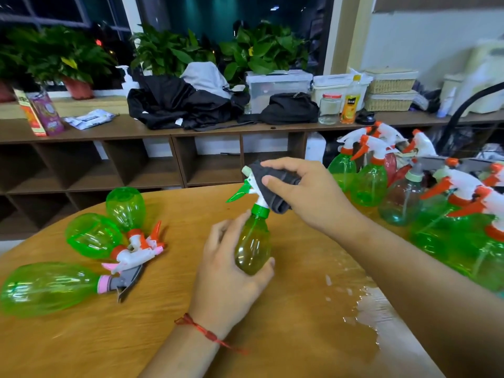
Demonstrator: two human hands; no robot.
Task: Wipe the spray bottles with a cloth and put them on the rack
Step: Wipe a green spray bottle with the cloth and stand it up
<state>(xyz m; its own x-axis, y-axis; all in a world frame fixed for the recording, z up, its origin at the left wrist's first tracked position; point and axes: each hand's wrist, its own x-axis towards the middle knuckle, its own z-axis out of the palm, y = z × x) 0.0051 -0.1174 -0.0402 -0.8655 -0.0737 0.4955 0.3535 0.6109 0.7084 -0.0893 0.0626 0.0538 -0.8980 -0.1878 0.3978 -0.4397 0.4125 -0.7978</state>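
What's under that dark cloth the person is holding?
The white spray head of the green bottle; its nozzle and green trigger poke out. The cloth hides the head's rear.

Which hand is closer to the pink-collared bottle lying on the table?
Left. The left hand, gripping the held bottle, sits to the right of the pink-collared bottle; the right hand, holding the cloth, is farther right and beyond.

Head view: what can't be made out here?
Head view: white trigger top of the held green plastic spray bottle, partly covered by the dark grey cloth in the right hand.
Head view: standing green spray bottles, cut by the right edge and forearm.
Head view: lying green bottles, blurred.
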